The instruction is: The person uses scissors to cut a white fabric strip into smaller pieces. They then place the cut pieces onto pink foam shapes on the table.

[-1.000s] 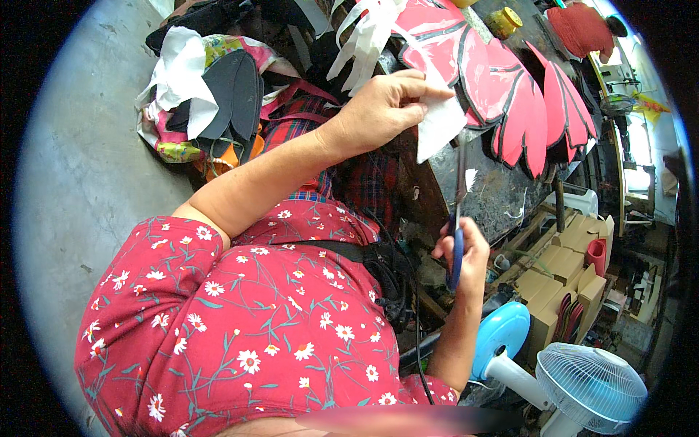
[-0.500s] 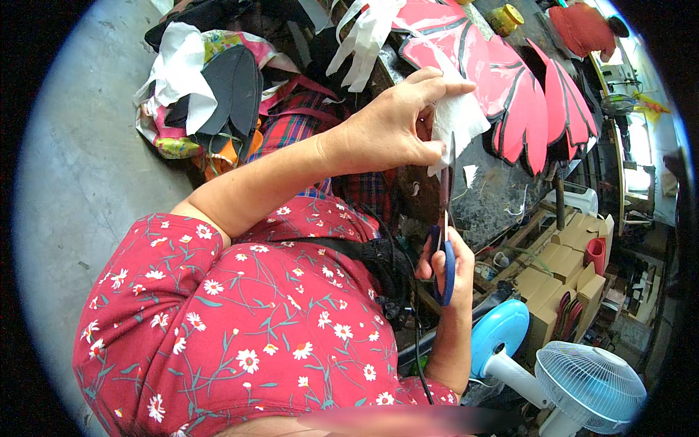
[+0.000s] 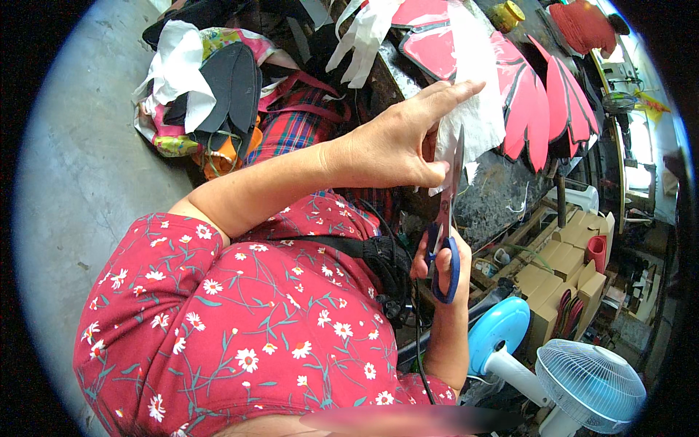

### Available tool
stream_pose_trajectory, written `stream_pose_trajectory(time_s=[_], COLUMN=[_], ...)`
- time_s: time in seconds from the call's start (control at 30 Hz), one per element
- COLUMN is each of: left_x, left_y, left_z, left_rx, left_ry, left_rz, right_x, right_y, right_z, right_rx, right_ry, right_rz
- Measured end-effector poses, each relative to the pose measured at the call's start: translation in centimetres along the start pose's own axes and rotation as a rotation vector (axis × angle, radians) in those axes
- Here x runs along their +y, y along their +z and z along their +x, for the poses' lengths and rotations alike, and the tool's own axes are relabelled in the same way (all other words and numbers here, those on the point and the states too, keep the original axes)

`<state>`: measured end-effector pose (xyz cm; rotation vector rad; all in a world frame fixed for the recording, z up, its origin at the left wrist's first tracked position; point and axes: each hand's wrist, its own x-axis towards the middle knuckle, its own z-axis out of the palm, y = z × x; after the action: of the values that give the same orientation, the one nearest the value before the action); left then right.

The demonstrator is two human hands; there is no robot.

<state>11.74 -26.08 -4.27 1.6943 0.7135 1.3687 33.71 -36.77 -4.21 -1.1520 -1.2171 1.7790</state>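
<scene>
My left hand (image 3: 400, 142) pinches the edge of a thin white cloth-like sheet (image 3: 477, 109) between thumb and fingers. The sheet hangs beside the hand and reaches up over the pink pieces. In my right hand (image 3: 445, 273) are scissors (image 3: 449, 197) with blue handles, their long metal blades pointing up along the sheet's near edge, close to my left thumb. Beyond the sheet lie pink petal-shaped pieces (image 3: 520, 109) with black outlines. A small white scrap (image 3: 472, 173) is on the dark table (image 3: 502, 191).
White strips (image 3: 368, 44) hang at the table's left edge. A bag with black petal-shaped pieces (image 3: 229, 91) stands to the left. A yellow jar (image 3: 507, 16) and a red bundle (image 3: 582, 28) are at the back. Cardboard boxes (image 3: 557, 258) and a blue fan (image 3: 593, 382) sit at lower right.
More of the white sheet is spread out, now covering part of the pink pieces. The scissors have shifted slightly and their blades and handles are spread differently. My left hand has moved slightly down.
</scene>
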Motion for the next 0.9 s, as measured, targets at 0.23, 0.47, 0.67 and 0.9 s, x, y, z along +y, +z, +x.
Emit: stream_pose_trajectory(time_s=[0.23, 0.47, 0.67, 0.9], left_x=[0.4, -0.7, -0.3, -0.5], left_y=[-0.3, -0.9, -0.3, -0.5], left_z=[-0.5, 0.5, 0.0, -0.1], left_rx=[-0.068, 0.006, -0.029, -0.089], left_ry=[-0.122, -0.163, -0.091, -0.186], left_rz=[-0.128, -0.161, -0.113, -0.187], right_x=[-0.1, -0.1, 0.1, 0.0], right_y=[0.8, 0.7, 0.9, 1.0], right_z=[-0.4, -0.1, 0.5, -0.1], right_rx=[0.066, 0.072, 0.035, 0.083], right_ry=[0.009, 0.027, -0.029, 0.021], right_rz=[-0.011, -0.027, 0.016, 0.008])
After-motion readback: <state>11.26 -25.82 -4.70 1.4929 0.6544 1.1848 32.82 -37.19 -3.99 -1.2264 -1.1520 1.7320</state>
